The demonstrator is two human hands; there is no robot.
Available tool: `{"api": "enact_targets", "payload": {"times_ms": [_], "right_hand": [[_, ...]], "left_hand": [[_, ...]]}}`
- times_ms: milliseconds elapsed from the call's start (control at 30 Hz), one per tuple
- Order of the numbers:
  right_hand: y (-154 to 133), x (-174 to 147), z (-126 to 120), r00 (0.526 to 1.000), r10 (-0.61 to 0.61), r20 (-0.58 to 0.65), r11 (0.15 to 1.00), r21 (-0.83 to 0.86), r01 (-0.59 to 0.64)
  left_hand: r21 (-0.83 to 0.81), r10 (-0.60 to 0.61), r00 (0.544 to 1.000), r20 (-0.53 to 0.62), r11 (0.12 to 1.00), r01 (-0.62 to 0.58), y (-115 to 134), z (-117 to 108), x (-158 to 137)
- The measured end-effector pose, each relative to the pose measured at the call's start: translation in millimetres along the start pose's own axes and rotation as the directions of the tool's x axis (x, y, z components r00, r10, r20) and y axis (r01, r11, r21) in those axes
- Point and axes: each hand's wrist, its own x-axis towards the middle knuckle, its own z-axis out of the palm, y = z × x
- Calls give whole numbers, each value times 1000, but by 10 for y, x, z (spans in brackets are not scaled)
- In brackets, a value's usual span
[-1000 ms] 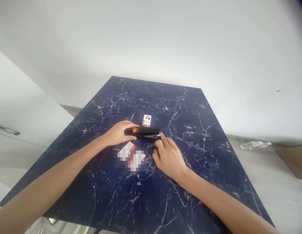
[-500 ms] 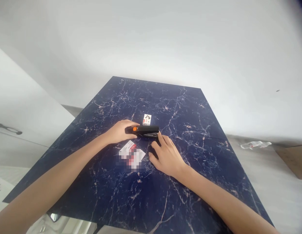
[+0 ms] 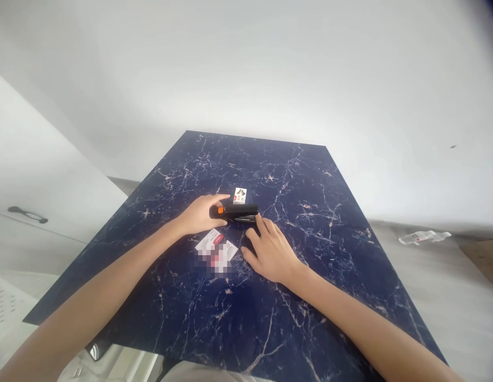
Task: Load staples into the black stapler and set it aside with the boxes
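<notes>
A black stapler (image 3: 242,210) with an orange patch lies crosswise on the dark blue marbled table (image 3: 302,212). My left hand (image 3: 200,215) is around its rear end, thumb on the near side and fingers on the far side. At the front end, the fingertips of my right hand (image 3: 272,249) touch the stapler; its fingers are apart and loosely bent, holding nothing. Behind the stapler sits a small white box (image 3: 240,195) with a picture and red marks. Nearer me lie red-and-white cards or packets (image 3: 209,241), partly blurred out.
White wall rises behind the table. A cabinet door with a dark handle (image 3: 28,215) stands at left. On the floor at right are a clear plastic bottle (image 3: 424,237) and a brown cardboard box (image 3: 483,257). A pale object (image 3: 127,363) shows below the near edge.
The fingers of my left hand have straightened somewhat along the stapler's far side. My right fingertips stay at its front end. The whole view has shifted slightly.
</notes>
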Motion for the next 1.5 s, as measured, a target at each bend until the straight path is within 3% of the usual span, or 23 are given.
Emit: {"api": "enact_targets", "payload": {"times_ms": [167,233,367,500,600,667,733,900,1067,1167,1267,1367,1500], "right_hand": [[110,27,83,969,198,-150,964,207,-165],[157,24,88,949,251,-191,938,291,-189],[213,11,38,926,321,-198,879,426,-214],[224,11,-4,905,380,-190,828,505,-241],[214,19,-2,922,347,-174,831,512,-216],[206,23,6,931,328,-161,838,504,-208],[205,24,15,933,325,-156,843,495,-212],[222,22,36,938,316,-144,848,487,-211],[223,23,40,942,307,-137,845,494,-203],[224,22,45,941,320,-113,835,503,-224],[228,24,39,938,337,-87,823,511,-248],[226,28,14,937,346,-55,805,530,-266],[213,25,-20,953,302,-33,796,559,-233]], "left_hand": [[189,68,996,-58,980,-55,319,89,-62],[143,71,997,1,987,-70,462,85,-123],[-20,93,969,231,996,-91,661,-31,-260],[-1,147,894,423,987,-162,602,-301,-392],[61,90,813,575,986,-153,430,-491,-457],[60,66,792,607,990,-128,327,-555,-466],[32,72,804,590,993,-113,270,-581,-450],[-34,93,893,440,996,-87,372,-557,-396],[-158,230,840,492,972,-175,516,-297,-419],[-175,265,852,451,963,-206,458,-180,-416],[-134,212,912,350,975,-175,369,-101,-375],[-97,139,976,170,988,-124,337,31,-323],[-160,160,987,21,975,-154,363,220,-303]]}}
